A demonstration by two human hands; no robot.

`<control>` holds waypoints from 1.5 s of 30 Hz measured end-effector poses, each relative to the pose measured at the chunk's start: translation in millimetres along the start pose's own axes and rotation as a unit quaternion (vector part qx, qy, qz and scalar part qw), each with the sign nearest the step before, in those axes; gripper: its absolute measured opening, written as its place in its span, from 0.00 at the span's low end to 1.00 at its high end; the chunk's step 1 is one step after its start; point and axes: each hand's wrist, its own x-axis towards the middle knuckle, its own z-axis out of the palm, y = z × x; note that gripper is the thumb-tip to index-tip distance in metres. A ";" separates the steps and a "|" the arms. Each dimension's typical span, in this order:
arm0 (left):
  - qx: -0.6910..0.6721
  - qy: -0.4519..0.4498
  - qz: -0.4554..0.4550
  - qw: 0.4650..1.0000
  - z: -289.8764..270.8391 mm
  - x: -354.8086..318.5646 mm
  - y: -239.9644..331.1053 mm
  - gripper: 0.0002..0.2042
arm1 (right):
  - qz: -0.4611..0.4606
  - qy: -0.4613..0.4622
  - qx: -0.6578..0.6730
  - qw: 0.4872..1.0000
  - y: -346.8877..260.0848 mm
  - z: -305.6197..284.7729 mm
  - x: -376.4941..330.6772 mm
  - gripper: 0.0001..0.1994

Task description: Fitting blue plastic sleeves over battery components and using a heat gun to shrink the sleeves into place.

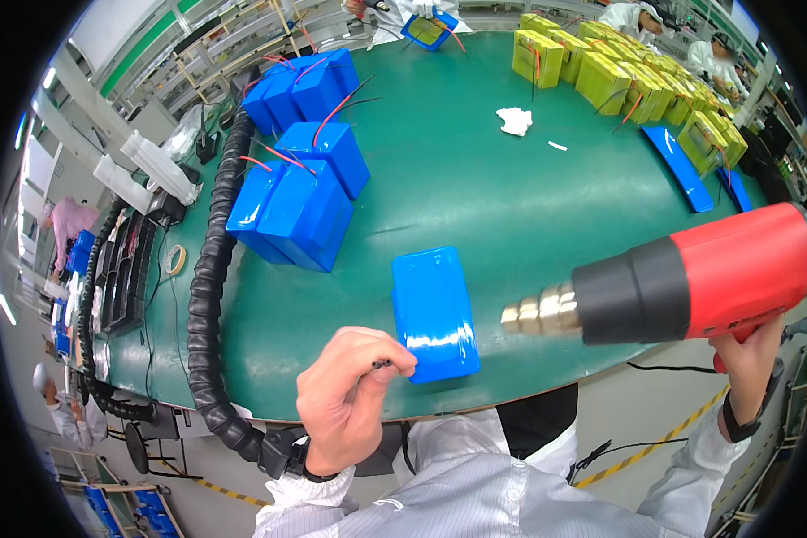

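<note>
A blue shrink-wrapped battery pack (437, 309) lies on the green table near its front edge, its film glossy. My left hand (350, 394) is closed in a pinch at the pack's lower left corner, fingertips against or very near it. Small dark wire ends (382, 363) poke out between the thumb and fingers; the rest of the wires is hidden. In my right hand (751, 363) is a red and black heat gun (690, 278), fingers wrapped round its grip. Its stepped metal nozzle (540, 311) points left at the pack, a short gap away.
Several finished blue packs (309, 211) with wires stand at the left, beside a black ribbed hose (208, 305). Yellow-green packs (632, 76) crowd the far right, near blue film sleeves (677, 170). A crumpled white scrap (514, 121) lies mid-table. Co-workers are at the far side.
</note>
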 end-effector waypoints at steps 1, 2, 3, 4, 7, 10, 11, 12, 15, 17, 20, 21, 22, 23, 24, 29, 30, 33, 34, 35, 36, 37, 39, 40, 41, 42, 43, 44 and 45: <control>0.071 -0.011 0.024 0.997 -7.1 0.3 2.6 0.05 | -0.005 0.016 0.037 0.999 -3.2 16.6 3.2 0.30; 0.134 -0.025 0.050 0.989 -10.6 1.8 1.7 0.05 | 0.000 0.018 0.038 0.999 -6.6 22.3 6.3 0.30; 0.131 -0.002 0.029 0.991 -8.1 2.9 2.9 0.06 | 0.005 -0.024 0.042 0.999 -7.8 25.9 9.2 0.29; 0.135 -0.005 0.027 0.990 -11.3 1.3 4.1 0.06 | 0.009 -0.069 0.049 0.996 -13.2 30.4 13.7 0.28; 0.154 -0.003 0.038 0.987 -17.2 -0.1 8.2 0.08 | -0.002 -0.103 0.114 0.988 -24.9 45.5 26.4 0.25; 0.129 0.006 0.015 0.992 -15.2 -0.2 6.5 0.09 | 0.018 -0.138 0.108 0.984 -21.2 53.4 33.2 0.26; 0.133 0.002 0.013 0.991 -15.6 -0.6 5.6 0.09 | -0.009 -0.115 0.145 0.983 -20.4 60.2 34.3 0.25; 0.135 0.002 0.018 0.991 -16.4 -0.9 5.1 0.10 | -0.035 -0.092 0.180 0.979 -18.4 64.3 35.6 0.23; 0.134 0.009 0.011 0.991 -15.5 0.7 3.8 0.12 | -0.055 -0.131 0.145 0.979 -12.7 61.4 38.5 0.26; 0.129 0.016 -0.001 0.991 -15.0 1.9 5.4 0.12 | -0.049 -0.121 0.167 0.977 -6.6 65.1 35.4 0.27; 0.174 -0.012 0.035 0.984 -16.9 3.2 7.0 0.12 | -0.040 -0.129 0.185 0.973 -3.8 66.8 34.5 0.29; 0.161 -0.001 0.029 0.986 -17.0 3.0 5.3 0.12 | -0.036 -0.148 0.180 0.972 -4.6 66.4 35.1 0.29; 0.148 0.011 0.023 0.989 -17.4 2.8 4.3 0.12 | -0.034 -0.148 0.180 0.972 -5.6 67.3 35.3 0.29; 0.149 0.010 0.023 0.989 -18.5 3.0 4.0 0.12 | -0.034 -0.147 0.186 0.971 -6.8 68.4 35.5 0.29; 0.148 0.004 0.022 0.989 -19.8 2.3 3.8 0.12 | -0.034 -0.148 0.191 0.970 -7.3 69.3 34.9 0.29; 0.131 -0.010 0.016 0.991 -18.3 1.9 2.5 0.13 | -0.007 -0.103 0.203 0.974 7.6 66.5 28.3 0.30; 0.122 0.001 0.011 0.993 -17.9 1.8 2.6 0.12 | 0.018 -0.081 0.222 0.972 11.1 66.9 27.9 0.29; 0.114 0.014 0.006 0.993 -20.3 0.3 3.1 0.12 | -0.004 -0.076 0.162 0.984 15.0 61.7 30.1 0.29; 0.116 0.013 0.006 0.993 -21.9 -0.6 3.1 0.13 | -0.005 -0.077 0.161 0.984 15.9 58.3 31.0 0.29; 0.115 0.014 0.006 0.993 -23.5 -1.3 3.3 0.13 | 0.001 -0.105 0.147 0.984 17.0 54.4 32.2 0.30; 0.113 0.016 0.007 0.993 -23.2 -1.0 2.0 0.13 | 0.009 -0.132 0.131 0.983 19.4 50.9 32.7 0.30; 0.112 0.017 0.009 0.994 -23.0 -0.7 0.9 0.13 | 0.009 -0.131 0.129 0.983 21.7 48.7 31.8 0.30; 0.112 0.002 0.012 0.994 -23.5 0.1 1.9 0.13 | 0.051 -0.144 0.128 0.980 23.9 45.4 29.3 0.31; 0.115 -0.012 0.015 0.993 -23.9 0.2 3.3 0.13 | 0.050 -0.144 0.128 0.980 23.2 46.5 28.7 0.31; 0.116 -0.011 0.016 0.993 -23.8 -0.1 4.7 0.13 | 0.030 -0.127 0.137 0.982 22.4 49.2 27.9 0.31; 0.111 -0.005 0.017 0.994 -22.7 -0.4 3.8 0.13 | 0.011 -0.109 0.144 0.983 22.5 51.1 26.8 0.31; 0.108 0.001 0.019 0.994 -22.0 -0.7 3.1 0.13 | 0.011 -0.109 0.143 0.984 22.7 51.6 26.1 0.31; 0.107 0.001 0.020 0.994 -21.9 -0.4 3.6 0.13 | 0.000 -0.102 0.137 0.985 23.0 51.9 25.5 0.31; 0.127 -0.010 0.028 0.991 -22.2 0.1 5.2 0.14 | -0.010 -0.096 0.131 0.987 23.2 52.2 25.0 0.31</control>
